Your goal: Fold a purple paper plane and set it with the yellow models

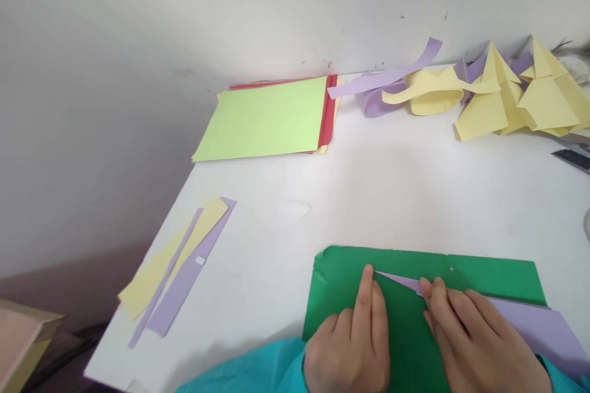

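Note:
A dark green sheet [405, 264] lies near the table's front edge. On it rests a folded purple paper [534, 319] that tapers to a sharp point at the left. My left hand [350, 344] has its forefinger stretched out, the tip pressing beside that point, while the other fingers are curled under. My right hand [479, 344] lies flat on the purple paper with fingers extended along the fold. Neither hand lifts anything.
A stack of light green, red and yellow sheets [262, 120] lies at the back by the wall. Purple and yellow offcut strips [179, 264] sit at the left edge. Curled strips [401, 83] and folded yellow paper shapes [520, 95] crowd the back right. A dark tool [574, 156] lies far right.

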{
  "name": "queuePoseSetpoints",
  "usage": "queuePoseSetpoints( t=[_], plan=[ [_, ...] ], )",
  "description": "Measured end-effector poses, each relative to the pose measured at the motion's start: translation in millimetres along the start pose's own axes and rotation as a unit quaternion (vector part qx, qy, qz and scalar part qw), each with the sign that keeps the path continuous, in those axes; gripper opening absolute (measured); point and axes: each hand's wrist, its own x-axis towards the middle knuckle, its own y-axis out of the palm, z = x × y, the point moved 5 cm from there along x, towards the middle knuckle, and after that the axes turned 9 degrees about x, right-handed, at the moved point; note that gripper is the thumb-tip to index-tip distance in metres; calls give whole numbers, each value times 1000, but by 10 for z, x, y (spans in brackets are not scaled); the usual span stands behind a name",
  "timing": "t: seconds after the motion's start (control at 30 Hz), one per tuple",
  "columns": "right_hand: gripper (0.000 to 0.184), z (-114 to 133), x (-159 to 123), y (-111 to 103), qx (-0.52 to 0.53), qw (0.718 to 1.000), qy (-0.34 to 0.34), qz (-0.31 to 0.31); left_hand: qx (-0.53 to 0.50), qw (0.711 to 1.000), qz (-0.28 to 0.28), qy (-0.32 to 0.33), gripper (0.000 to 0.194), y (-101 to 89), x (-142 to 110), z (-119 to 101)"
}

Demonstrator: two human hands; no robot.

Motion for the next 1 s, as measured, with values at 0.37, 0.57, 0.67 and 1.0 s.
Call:
queuePoseSetpoints(
  t=[0.37, 0.57, 0.67, 1.0],
  plan=[
    [36, -4, 41, -42, 10, 1000, 11, -26, -50, 998, 5, 33, 24, -46, 47, -112],
    [36, -2, 43, -51, 9, 1000, 9, -21, -39, 999, 13, -4, 21, -42, 20, -88],
    [36, -6, 51, -52, 12, 1000, 10, -22, -39, 999, 3, -26, 19, -42, 1, -85],
    [36, 1, -9, 2, 11, 1000, 13, 1, -46, 999, -10, -25, 15, -41, 7, -53]
  ],
)
